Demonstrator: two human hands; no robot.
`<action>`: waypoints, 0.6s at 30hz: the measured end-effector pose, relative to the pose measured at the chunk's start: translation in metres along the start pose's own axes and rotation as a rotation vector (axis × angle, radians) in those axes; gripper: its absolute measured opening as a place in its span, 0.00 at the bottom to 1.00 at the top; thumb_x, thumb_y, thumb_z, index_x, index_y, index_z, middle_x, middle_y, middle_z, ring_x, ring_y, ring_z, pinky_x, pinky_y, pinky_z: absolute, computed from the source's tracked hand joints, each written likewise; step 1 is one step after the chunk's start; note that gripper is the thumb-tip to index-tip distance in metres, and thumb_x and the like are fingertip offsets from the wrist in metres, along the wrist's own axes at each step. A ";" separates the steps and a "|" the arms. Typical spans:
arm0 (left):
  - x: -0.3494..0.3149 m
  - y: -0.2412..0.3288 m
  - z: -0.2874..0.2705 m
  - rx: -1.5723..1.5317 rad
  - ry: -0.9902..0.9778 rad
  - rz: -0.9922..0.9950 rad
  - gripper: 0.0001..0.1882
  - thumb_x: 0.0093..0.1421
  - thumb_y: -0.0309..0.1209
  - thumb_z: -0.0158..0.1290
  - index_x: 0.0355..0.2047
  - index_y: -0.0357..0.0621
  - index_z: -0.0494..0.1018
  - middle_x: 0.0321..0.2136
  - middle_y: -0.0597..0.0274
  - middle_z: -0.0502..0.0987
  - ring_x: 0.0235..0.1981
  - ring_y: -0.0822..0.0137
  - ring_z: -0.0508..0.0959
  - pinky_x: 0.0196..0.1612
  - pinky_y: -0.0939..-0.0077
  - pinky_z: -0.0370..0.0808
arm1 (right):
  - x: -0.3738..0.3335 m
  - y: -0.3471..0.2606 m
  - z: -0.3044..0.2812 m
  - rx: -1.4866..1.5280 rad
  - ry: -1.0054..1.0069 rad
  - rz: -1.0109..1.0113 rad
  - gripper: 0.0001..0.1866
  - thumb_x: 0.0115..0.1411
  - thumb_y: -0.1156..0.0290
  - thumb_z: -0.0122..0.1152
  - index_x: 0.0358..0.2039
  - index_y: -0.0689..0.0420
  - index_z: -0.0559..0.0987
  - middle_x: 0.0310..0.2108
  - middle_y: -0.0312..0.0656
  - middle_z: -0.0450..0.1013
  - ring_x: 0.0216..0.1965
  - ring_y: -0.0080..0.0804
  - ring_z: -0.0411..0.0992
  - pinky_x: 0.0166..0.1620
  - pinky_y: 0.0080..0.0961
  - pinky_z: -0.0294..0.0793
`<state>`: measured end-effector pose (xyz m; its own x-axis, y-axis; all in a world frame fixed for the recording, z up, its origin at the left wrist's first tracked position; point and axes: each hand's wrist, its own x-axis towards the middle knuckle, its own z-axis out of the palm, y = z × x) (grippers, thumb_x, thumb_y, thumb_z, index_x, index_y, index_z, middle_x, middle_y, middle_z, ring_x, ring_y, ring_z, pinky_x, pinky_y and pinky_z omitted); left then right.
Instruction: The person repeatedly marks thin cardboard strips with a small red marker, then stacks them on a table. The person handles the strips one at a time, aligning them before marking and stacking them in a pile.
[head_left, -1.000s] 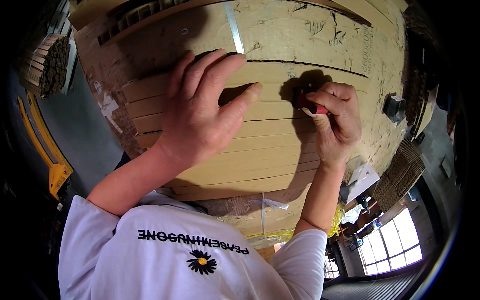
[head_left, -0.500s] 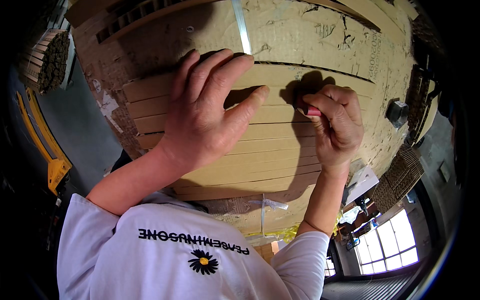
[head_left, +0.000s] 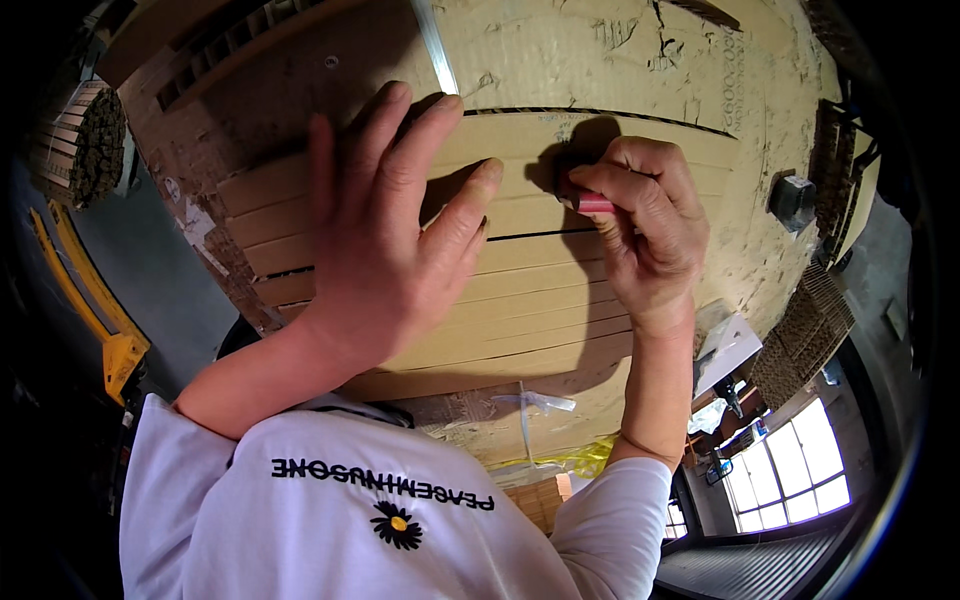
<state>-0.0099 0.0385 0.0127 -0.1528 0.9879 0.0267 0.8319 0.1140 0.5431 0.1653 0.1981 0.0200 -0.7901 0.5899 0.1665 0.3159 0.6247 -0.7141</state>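
Note:
My left hand [head_left: 385,235] is over the left part of a row of flat brown cardboard strips [head_left: 545,258], its fingers spread apart and nothing in its grip. Dark narrow slits run between some of the strips. To the right, my right hand [head_left: 655,220] is closed around a small red-pink tool [head_left: 594,203] with a dark end, held low over the upper strips. The tool's kind cannot be made out, and its tip is lost in shadow. Beneath the strips is a larger, worn cardboard surface [head_left: 560,62].
A clear tape band [head_left: 433,45] crosses the cardboard's far side. A dark block-like object [head_left: 793,203] sits at the right edge, with a white box [head_left: 727,352] nearer me. Beyond the left edge are a cardboard bundle [head_left: 80,145] and yellow metal equipment [head_left: 122,362] on the floor.
The whole view has shifted slightly. My left hand's little finger has spread further outward. My right hand still grips the red-pink tool, which shows its dark end more.

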 end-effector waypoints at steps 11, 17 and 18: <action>-0.004 -0.001 0.018 0.028 0.067 0.039 0.27 0.49 0.28 0.68 0.51 0.48 0.75 0.66 0.47 0.63 0.67 0.41 0.63 0.63 0.21 0.52 | -0.004 0.001 -0.012 0.102 0.070 -0.018 0.09 0.50 0.76 0.73 0.34 0.60 0.85 0.33 0.40 0.76 0.37 0.33 0.76 0.38 0.26 0.75; -0.004 -0.003 0.021 0.045 0.099 0.043 0.23 0.53 0.29 0.66 0.50 0.46 0.76 0.65 0.47 0.64 0.65 0.41 0.64 0.64 0.24 0.53 | -0.060 0.015 -0.034 0.394 0.358 0.132 0.11 0.58 0.76 0.68 0.41 0.63 0.80 0.48 0.47 0.70 0.45 0.38 0.72 0.48 0.31 0.74; -0.005 -0.004 0.023 0.057 0.108 0.047 0.22 0.54 0.29 0.65 0.50 0.46 0.76 0.65 0.47 0.64 0.65 0.42 0.65 0.64 0.25 0.53 | -0.064 0.012 -0.031 0.287 0.273 0.172 0.12 0.57 0.74 0.71 0.40 0.63 0.81 0.46 0.47 0.71 0.45 0.38 0.72 0.48 0.31 0.74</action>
<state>-0.0003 0.0356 -0.0085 -0.1673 0.9754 0.1433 0.8678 0.0767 0.4909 0.2366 0.1839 0.0218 -0.5585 0.8109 0.1748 0.2417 0.3606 -0.9008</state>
